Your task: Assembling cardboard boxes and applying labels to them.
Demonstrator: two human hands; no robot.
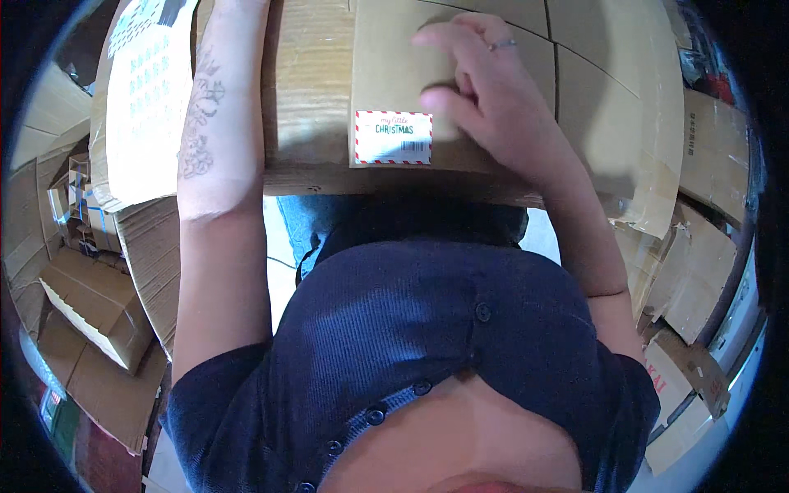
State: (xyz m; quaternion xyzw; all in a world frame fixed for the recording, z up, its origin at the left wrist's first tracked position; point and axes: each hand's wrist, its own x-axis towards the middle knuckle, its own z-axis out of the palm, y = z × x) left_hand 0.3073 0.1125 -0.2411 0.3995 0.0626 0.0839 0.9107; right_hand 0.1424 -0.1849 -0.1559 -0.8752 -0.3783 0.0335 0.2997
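My right hand is over a flat brown cardboard piece, with thumb and index finger apart and a ring on one finger. Nothing shows between the fingertips. To the left of the thumb, a white label with a red-and-white striped border and a small barcode lies at the near left corner of the cardboard. My left forearm reaches straight up past the top edge of the picture, and the hand itself is out of sight. Beside that forearm lies a white sheet printed with rows of small dark marks.
The work surface is covered in worn cardboard with tape on it. At the lower left stand an open carton and a stack of small cardboard pieces. More flattened cartons lean on the right.
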